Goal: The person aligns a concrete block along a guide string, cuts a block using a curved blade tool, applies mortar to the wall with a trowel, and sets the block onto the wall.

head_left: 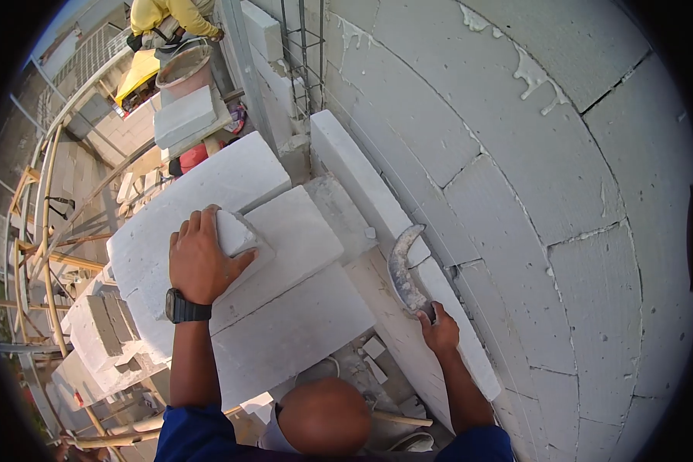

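My left hand (200,258), with a dark watch on its wrist, is wrapped around a small broken piece of white block (234,232). The piece rests on a stack of large white aerated-concrete blocks (285,308). My right hand (439,329) grips the lower end of a curved, sickle-like blade (403,269) crusted with grey mortar. Its handle is hidden in my fingers. The blade stands over a narrow row of white blocks (366,173) along the wall, its tip near a joint between two of them.
A block wall (516,208) with mortar seams rises on the right. Steel bars (304,54) stand upright at the back. Another person in a yellow top (181,15) works beyond a bucket (183,71). Bamboo scaffolding (50,254) runs along the left. Block scraps (374,358) lie below.
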A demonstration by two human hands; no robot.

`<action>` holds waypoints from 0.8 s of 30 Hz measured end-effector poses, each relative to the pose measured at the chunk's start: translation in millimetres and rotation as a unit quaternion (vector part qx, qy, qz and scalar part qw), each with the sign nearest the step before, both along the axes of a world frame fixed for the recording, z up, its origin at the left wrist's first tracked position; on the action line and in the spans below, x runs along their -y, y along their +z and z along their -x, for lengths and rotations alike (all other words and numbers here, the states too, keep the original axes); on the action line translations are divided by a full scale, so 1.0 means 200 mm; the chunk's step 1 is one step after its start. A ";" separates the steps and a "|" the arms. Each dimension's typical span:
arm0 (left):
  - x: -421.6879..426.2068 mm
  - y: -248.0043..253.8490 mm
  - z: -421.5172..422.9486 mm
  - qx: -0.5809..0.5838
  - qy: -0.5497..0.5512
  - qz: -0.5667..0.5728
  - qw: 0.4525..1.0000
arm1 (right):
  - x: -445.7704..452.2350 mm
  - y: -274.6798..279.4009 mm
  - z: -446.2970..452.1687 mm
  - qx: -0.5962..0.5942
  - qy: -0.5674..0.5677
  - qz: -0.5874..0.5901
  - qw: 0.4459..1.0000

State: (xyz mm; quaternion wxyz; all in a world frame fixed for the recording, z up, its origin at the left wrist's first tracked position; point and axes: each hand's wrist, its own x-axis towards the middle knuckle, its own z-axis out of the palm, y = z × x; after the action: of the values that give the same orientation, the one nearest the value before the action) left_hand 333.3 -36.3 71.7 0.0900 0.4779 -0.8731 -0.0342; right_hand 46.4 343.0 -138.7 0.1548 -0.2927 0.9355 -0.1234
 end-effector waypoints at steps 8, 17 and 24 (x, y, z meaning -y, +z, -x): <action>0.01 0.01 -0.01 -0.004 -0.003 0.001 1.000 | 0.69 0.04 0.12 0.033 0.013 -0.046 0.998; 0.03 0.01 -0.03 -0.036 -0.011 -0.009 0.999 | 1.46 0.02 0.23 0.032 0.036 -0.025 0.999; 0.06 0.04 -0.05 -0.069 -0.027 -0.054 0.996 | 1.99 0.00 0.33 0.020 0.065 0.005 0.998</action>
State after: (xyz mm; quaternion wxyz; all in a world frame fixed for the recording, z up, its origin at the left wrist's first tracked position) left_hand 343.4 -48.8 80.1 0.1233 0.4551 -0.8741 -0.1170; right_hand -19.9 -54.3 -138.0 0.1799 -0.3510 0.9106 -0.1236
